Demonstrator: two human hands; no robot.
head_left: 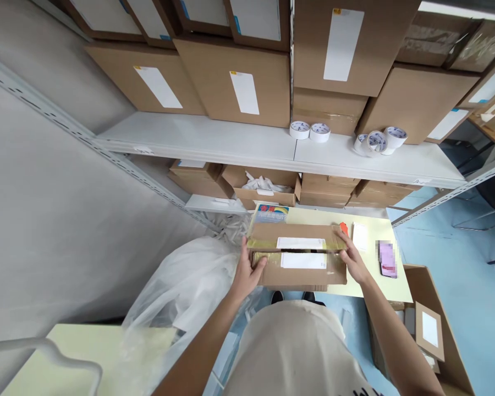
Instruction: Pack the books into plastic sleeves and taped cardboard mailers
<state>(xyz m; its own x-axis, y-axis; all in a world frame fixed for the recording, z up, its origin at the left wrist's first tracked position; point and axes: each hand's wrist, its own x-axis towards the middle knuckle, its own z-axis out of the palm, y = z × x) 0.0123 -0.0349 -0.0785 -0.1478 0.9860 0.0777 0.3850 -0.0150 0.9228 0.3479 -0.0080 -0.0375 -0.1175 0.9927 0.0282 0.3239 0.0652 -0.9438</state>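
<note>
Carton (303, 276): brown cardboard, two long panels with a dark slit between, glossy tape along them; you have it in front of you above the near edge of the smooth cream table (367, 283).
Left hand (247, 270): your fingers grip one short end, thumb on top.
Right hand (352, 259): your fingers grip the opposite end.
Labels: a white strip on each panel, print too small to read.
Sheet (272, 213): blue, with large red characters, beyond the carton.
Phone (388, 259): flat to your right, screen pixelated.
Tape rolls (300, 130): white rings, blue print inside, on the grey shelf (214, 131).
Plastic (185, 280): crumpled, translucent, to your left.
</note>
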